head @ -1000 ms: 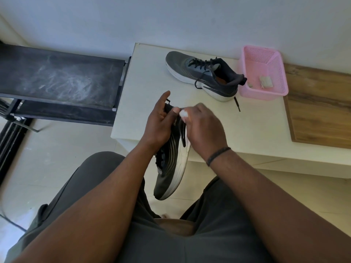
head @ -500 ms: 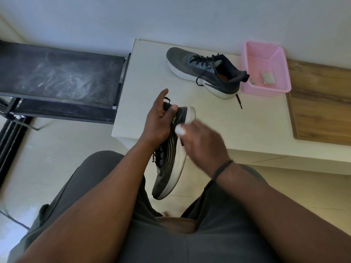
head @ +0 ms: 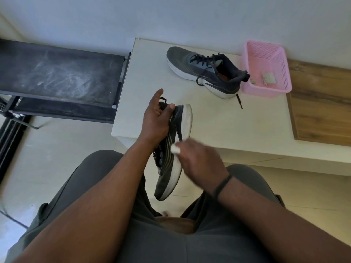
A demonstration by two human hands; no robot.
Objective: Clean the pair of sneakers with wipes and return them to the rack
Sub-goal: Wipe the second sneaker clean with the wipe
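The left hand (head: 155, 120) grips one sneaker (head: 171, 154) at its heel, thumb curled over the collar, holding it sole-sideways off the table's (head: 237, 126) front edge. The right hand (head: 199, 164) pinches a wipe (head: 175, 149) (small, white, bunched) against the sneaker's side. The other sneaker (head: 205, 71) lies near the table's back edge.

Your white rectangular table (head: 218, 128) carries a dark grey lace-up sneaker with a white sole (head: 206, 71) at 12 o'clock, on its sole, toe toward 10. Touching its heel at 1 o'clock: a pink perforated plastic basket (head: 266, 92). A brown wood-grain board (head: 322, 103) lies at 3 o'clock.
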